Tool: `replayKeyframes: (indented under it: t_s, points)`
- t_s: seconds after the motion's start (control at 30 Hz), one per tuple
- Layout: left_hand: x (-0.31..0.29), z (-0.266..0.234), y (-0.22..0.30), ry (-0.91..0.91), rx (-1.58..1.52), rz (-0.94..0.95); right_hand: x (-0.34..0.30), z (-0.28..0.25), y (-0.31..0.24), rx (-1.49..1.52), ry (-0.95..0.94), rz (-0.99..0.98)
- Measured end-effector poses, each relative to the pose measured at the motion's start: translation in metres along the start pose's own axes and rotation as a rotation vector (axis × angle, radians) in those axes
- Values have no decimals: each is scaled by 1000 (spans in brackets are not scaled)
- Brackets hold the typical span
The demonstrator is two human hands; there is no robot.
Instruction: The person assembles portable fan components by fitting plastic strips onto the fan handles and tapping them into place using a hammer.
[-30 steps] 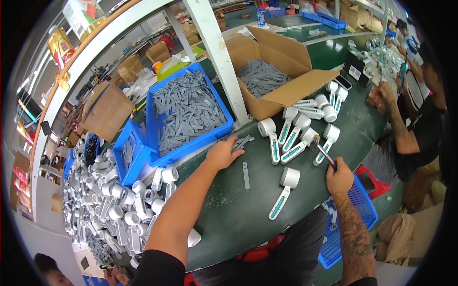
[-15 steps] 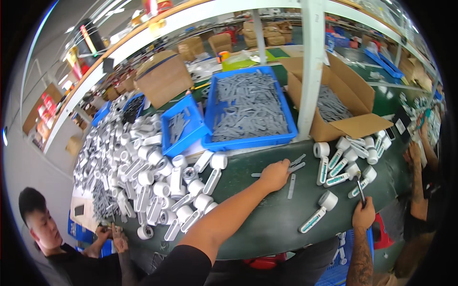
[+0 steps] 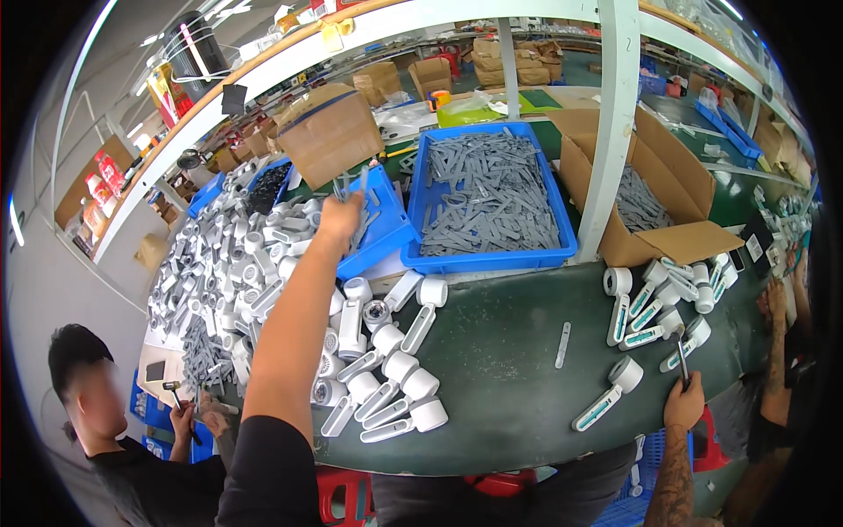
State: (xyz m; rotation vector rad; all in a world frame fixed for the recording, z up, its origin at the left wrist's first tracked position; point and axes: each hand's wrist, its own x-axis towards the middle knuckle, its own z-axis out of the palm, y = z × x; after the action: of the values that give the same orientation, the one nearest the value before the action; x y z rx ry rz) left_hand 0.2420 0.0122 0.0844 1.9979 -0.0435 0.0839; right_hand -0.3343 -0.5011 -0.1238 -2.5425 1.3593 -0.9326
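My left hand (image 3: 339, 220) reaches far out over the small blue bin (image 3: 386, 235) and is closed on a few grey plastic strips (image 3: 362, 183) that stick up above the fingers. At the table's near right edge, my right hand (image 3: 684, 406) grips a thin dark tool (image 3: 682, 362) pointing up. Just left of that hand lies a white handheld device with a teal stripe (image 3: 606, 393). Further white devices (image 3: 654, 307) are grouped beyond it. One loose grey strip (image 3: 562, 344) lies on the dark green table (image 3: 500, 386).
A large blue bin (image 3: 481, 262) of grey strips and an open cardboard box (image 3: 680, 241) stand behind, with a white post (image 3: 608, 132) between them. White devices (image 3: 237, 263) are heaped at the left. A person (image 3: 132, 457) works at lower left; another person's arm (image 3: 777, 338) is at the right.
My left hand has left the middle of the table, gone up and left to the small blue bin, and taken hold of grey strips. The view turned left; my right hand stayed at the edge.
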Motion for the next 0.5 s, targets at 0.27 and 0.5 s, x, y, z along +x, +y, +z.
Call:
replayKeyframes:
  t_s: [0.27,0.5]
  points:
    - [-14,54,-7,144,774,205,2,-3,1,-13,-21,8]
    - [-38,95,3,-71,876,55,2,-6,-5,15,-28,32]
